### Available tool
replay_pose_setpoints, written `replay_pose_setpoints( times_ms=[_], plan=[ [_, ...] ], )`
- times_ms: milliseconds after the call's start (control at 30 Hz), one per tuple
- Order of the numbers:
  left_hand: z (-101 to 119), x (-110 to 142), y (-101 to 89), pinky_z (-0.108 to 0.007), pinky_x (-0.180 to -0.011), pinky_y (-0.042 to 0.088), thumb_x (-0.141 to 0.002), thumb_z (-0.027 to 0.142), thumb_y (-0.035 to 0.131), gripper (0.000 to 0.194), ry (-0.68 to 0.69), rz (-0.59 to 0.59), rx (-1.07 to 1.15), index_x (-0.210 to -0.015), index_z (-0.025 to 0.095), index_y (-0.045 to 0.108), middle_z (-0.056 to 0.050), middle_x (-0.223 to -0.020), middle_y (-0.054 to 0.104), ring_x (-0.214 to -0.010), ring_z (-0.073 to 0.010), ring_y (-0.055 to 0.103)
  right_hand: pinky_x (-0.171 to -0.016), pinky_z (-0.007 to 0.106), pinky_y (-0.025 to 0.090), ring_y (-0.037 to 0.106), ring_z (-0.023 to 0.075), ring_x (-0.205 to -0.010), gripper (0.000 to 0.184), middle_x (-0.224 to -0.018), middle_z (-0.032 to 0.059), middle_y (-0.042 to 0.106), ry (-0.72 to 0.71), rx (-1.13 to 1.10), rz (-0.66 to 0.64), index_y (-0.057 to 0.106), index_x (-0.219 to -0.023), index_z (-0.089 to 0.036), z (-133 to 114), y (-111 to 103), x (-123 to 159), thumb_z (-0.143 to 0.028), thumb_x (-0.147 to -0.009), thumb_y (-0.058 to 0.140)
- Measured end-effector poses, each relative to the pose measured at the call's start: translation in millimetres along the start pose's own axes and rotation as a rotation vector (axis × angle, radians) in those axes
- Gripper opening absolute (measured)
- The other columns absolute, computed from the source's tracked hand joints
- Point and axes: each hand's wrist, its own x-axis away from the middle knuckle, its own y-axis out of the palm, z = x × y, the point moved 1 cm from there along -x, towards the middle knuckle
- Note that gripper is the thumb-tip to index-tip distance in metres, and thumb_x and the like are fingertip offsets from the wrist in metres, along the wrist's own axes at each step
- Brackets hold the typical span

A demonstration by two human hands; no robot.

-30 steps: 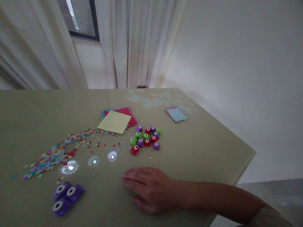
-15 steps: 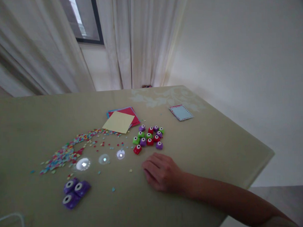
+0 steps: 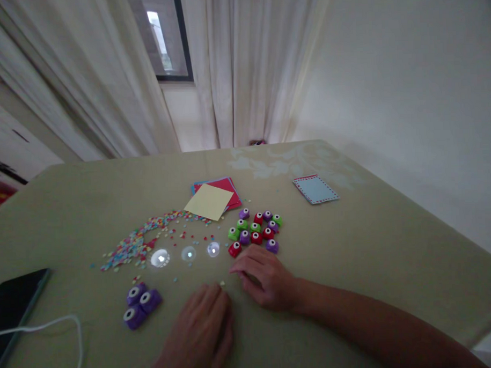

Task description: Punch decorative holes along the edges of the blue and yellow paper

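My right hand [image 3: 267, 277] rests on the table just in front of the small red, green and purple craft punches [image 3: 256, 238]. Its fingers are bent, with a gap between thumb and forefinger and nothing visible in it. To its left, my left hand [image 3: 200, 330] lies palm down at the near side, thumb apart from the fingers; its fingertips are partly hidden. Close to both hands is a tiny pale paper cutout [image 3: 222, 283]. Three larger purple craft punches [image 3: 140, 304] stand together left of my left hand.
Three clear round pieces [image 3: 189, 254] sit in a row before a spread of coloured paper confetti [image 3: 130, 247]. Behind are a yellow sheet [image 3: 209, 201] on red sheets [image 3: 233, 192], and a pale blue bordered card [image 3: 316, 189]. A dark-screened device [image 3: 16, 304] and white cable [image 3: 45, 323] lie left.
My left hand has come into view at the bottom. My right hand has loosened from a closer curl, with a gap at the thumb. The view has shifted left.
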Motion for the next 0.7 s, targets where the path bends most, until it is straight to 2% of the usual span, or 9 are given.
replay_pose_setpoints(
  times_ms=[100, 167, 233, 333, 433, 533, 600, 667, 700],
  plan=[
    [-25, -40, -23.3, -0.061, -0.112, 0.05, -0.105, 0.02, 0.043, 0.032, -0.227, -0.017, -0.141, -0.126, 0.014, 0.067, -0.024, -0.138, 0.069, -0.134, -0.042, 0.063, -0.084, 0.035, 0.056, 0.069, 0.0226, -0.093, 0.017, -0.095, 0.0081, 0.076, 0.013, -0.059, 0.084, 0.067, -0.108, -0.02, 2, -3, 1, -0.012, -0.101, 0.053],
    [-34, -60, -40.9, -0.063, -0.119, 0.042, -0.108, 0.022, 0.038, 0.038, -0.296, -0.058, -0.138, -0.132, 0.013, 0.066, -0.026, -0.147, 0.064, -0.144, -0.0438, 0.054, -0.084, 0.036, 0.056, 0.069, 0.0225, -0.09, 0.018, -0.092, 0.0074, 0.075, -0.019, -0.053, 0.112, 0.066, -0.107, -0.021, 0, -2, 1, -0.012, -0.1, 0.053],
    [-34, -71, -52.1, -0.058, -0.112, 0.047, -0.11, 0.025, 0.035, 0.038, -0.335, -0.213, -0.053, -0.123, 0.015, 0.069, -0.022, -0.131, 0.071, -0.13, -0.0403, 0.064, -0.084, 0.037, 0.055, 0.069, 0.0225, -0.089, 0.018, -0.091, 0.007, 0.075, -0.051, -0.04, 0.116, 0.066, -0.107, -0.021, 0, 0, 2, -0.011, -0.098, 0.054],
    [-27, -78, -55.1, -0.037, -0.081, 0.056, -0.111, 0.036, 0.04, 0.038, -0.279, -0.395, 0.082, -0.093, 0.024, 0.072, -0.007, -0.092, 0.076, -0.088, -0.0265, 0.074, -0.083, 0.037, 0.055, 0.069, 0.0225, -0.087, 0.019, -0.09, 0.0065, 0.076, -0.062, -0.052, 0.115, 0.067, -0.106, -0.022, 0, 1, 3, -0.011, -0.095, 0.055],
    [-38, -86, -54.5, -0.033, -0.085, 0.055, -0.105, 0.032, 0.047, 0.029, -0.289, -0.438, 0.125, -0.092, 0.024, 0.071, -0.008, -0.099, 0.077, -0.094, -0.0248, 0.073, -0.082, 0.036, 0.055, 0.069, 0.0221, -0.087, 0.018, -0.09, 0.0067, 0.075, -0.037, -0.082, 0.116, 0.066, -0.105, -0.021, 0, 1, 3, -0.011, -0.095, 0.055],
    [-63, -92, -67.7, -0.046, -0.102, 0.05, -0.103, 0.02, 0.034, 0.036, -0.418, -0.363, 0.068, -0.105, 0.018, 0.07, -0.018, -0.116, 0.074, -0.115, -0.0325, 0.069, -0.081, 0.034, 0.055, 0.068, 0.0215, -0.086, 0.017, -0.089, 0.0067, 0.073, 0.008, -0.113, 0.146, 0.066, -0.103, -0.021, 1, -1, 3, -0.011, -0.096, 0.054],
    [-70, -87, -80.0, -0.042, -0.096, 0.053, -0.105, 0.025, 0.031, 0.04, -0.44, -0.383, 0.107, -0.103, 0.02, 0.07, -0.013, -0.109, 0.076, -0.108, -0.0297, 0.071, -0.08, 0.033, 0.055, 0.067, 0.0212, -0.086, 0.017, -0.09, 0.0063, 0.073, 0.027, -0.145, 0.178, 0.066, -0.103, -0.021, 1, -1, 3, -0.011, -0.096, 0.055],
    [-65, -75, -86.7, -0.03, -0.08, 0.056, -0.104, 0.026, 0.031, 0.042, -0.383, -0.51, 0.245, -0.095, 0.026, 0.073, -0.003, -0.094, 0.078, -0.088, -0.0209, 0.075, -0.079, 0.032, 0.054, 0.067, 0.0206, -0.085, 0.016, -0.09, 0.0056, 0.073, 0.032, -0.173, 0.202, 0.067, -0.102, -0.021, 0, -1, 2, -0.01, -0.095, 0.056],
    [-59, -67, -86.4, -0.027, -0.073, 0.056, -0.101, 0.023, 0.033, 0.042, -0.336, -0.643, 0.385, -0.093, 0.027, 0.074, 0.0, -0.089, 0.079, -0.081, -0.0184, 0.075, -0.079, 0.032, 0.054, 0.067, 0.0202, -0.084, 0.016, -0.089, 0.0052, 0.073, 0.027, -0.182, 0.209, 0.067, -0.102, -0.021, 0, -1, 1, -0.01, -0.094, 0.057]
  ],
)
